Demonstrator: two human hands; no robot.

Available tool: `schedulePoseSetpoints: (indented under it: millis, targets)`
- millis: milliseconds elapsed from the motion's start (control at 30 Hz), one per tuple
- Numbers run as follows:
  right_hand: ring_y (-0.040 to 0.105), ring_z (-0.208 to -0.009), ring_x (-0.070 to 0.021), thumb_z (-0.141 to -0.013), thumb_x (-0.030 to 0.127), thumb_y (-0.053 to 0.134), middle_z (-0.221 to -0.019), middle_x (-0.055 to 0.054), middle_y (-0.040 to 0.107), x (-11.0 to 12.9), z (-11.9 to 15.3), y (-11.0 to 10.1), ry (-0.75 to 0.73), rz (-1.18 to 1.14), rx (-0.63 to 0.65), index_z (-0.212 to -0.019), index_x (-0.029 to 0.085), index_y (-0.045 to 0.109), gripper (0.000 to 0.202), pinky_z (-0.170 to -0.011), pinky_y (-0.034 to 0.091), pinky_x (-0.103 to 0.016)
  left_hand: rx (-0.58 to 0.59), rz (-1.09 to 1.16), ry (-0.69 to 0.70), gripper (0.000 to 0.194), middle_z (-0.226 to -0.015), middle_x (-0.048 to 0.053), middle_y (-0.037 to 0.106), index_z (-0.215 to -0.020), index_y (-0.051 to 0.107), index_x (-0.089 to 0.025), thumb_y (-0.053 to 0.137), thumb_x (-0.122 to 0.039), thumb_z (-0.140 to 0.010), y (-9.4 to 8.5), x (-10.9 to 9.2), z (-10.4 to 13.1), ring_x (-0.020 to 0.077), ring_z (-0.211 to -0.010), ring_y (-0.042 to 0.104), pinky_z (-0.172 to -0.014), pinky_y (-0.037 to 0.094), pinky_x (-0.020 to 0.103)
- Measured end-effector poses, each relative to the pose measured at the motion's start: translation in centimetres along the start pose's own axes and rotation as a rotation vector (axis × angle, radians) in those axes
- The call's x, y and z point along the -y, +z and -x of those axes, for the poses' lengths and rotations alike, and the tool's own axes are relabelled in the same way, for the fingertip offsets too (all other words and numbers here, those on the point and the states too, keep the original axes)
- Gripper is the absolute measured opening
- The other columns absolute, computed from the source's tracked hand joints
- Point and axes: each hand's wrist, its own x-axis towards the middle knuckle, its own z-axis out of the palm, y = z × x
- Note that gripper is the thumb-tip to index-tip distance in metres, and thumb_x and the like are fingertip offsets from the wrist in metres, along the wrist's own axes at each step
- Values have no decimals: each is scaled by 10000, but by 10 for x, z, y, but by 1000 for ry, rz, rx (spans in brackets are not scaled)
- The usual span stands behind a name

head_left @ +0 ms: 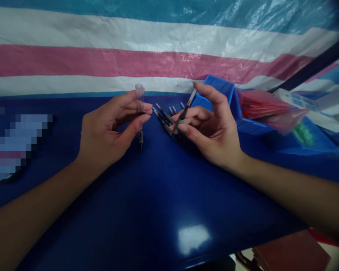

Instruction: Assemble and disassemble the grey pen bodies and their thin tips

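Note:
My left hand [113, 126] pinches a clear tube [139, 98] between thumb and fingers, its open rim upward; a dark slotted part [141, 137] shows below the fingers. To its right, my right hand [214, 126] is closed on a slim dark pen-like piece [185, 112] with a clear tip, held at a slant, the forefinger at its upper end. Several similar dark pieces with pale tips [160, 110] lie on the blue table [147, 203] between and behind the hands, partly hidden by my right fingers.
Blue bins [219, 86] stand behind my right hand, with a red plastic bag [267, 107] and a green item [303, 133] at the right. A pixelated flat object [22, 141] lies at the left. A striped sheet [110, 62] hangs behind the table.

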Motion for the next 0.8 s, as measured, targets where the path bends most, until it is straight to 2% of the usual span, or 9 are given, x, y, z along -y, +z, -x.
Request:
schedulePoseSetpoints:
  millis: [133,267,367,500,667,800]
  targets:
    - [835,-1045,-252,-932,350,1010,-1064,2,809,2,-1,-2,44,-8,2,-1649,396,579,838,-1002,749,-461,-2,1,-58,399,-1182,-40,864,-1430,784,-391,915,-411,-1053,-1,0,1,251,-1105,880,-1033,795,508]
    - [777,-840,-205,-853,323,1065,-1001,35,745,-5,-1,-6,51,29,-40,-1537,423,640,812,-868,757,-414,-24,11,-11,422,-1108,-25,843,-1353,799,-319,957,-499,-1005,-2,7,0,268,-1034,877,-953,800,566]
    - [770,-823,-213,-858,367,1060,-1008,29,754,-7,-1,-8,54,54,-33,-1533,427,635,800,-868,756,-433,-12,51,13,341,-1119,-22,833,-1270,820,-331,984,-424,-986,-2,9,-1,268,-1041,867,-984,795,586]
    - [808,-928,-250,-948,411,982,-1090,-7,811,-3,-3,-6,51,32,30,-1637,409,591,792,-972,744,-498,14,9,6,163,-1229,4,774,-1208,843,-360,904,-334,-1060,-5,4,-2,268,-1166,835,-1024,794,551]
    - [829,-980,-261,-973,467,959,-1151,-27,834,1,-2,-4,59,16,87,-1734,408,533,874,-1002,739,-512,14,1,-13,233,-1268,10,781,-1321,843,-378,866,-350,-1090,-5,2,-2,262,-1160,837,-1075,778,548]
    - [821,-1011,-256,-946,431,988,-1115,-20,812,-3,-1,-6,70,13,64,-1749,403,527,927,-957,746,-463,-1,17,-64,345,-1319,-13,834,-1434,791,-394,862,-372,-1098,-4,3,0,267,-1204,850,-1147,750,549]
